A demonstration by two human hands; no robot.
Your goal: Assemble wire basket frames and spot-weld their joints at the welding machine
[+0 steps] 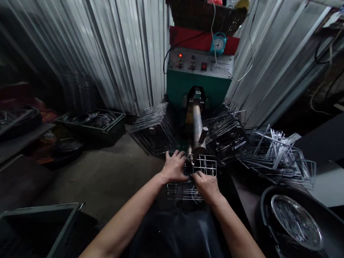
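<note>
A wire rack [205, 164] lies under the electrode tip of a green and red spot welding machine [197, 83]. My left hand [174, 167] grips the rack's left side, thumb toward the middle and fingers over the wires. Closed on the near middle of the same rack, my right hand [206, 185] sits just below the electrode tip. Any small wire between its fingertips is too small to make out. The machine's metal arm [197, 123] reaches toward me above the rack, and a red lamp glows on its panel.
Stacked wire frames [154, 127] stand left of the machine, more frames [228, 134] right of it. Loose bent wires [275, 155] pile farther right. A black tub [267, 195] holds a steel bowl [297, 222] of wire pieces. Green crates [111, 129] stand on the left.
</note>
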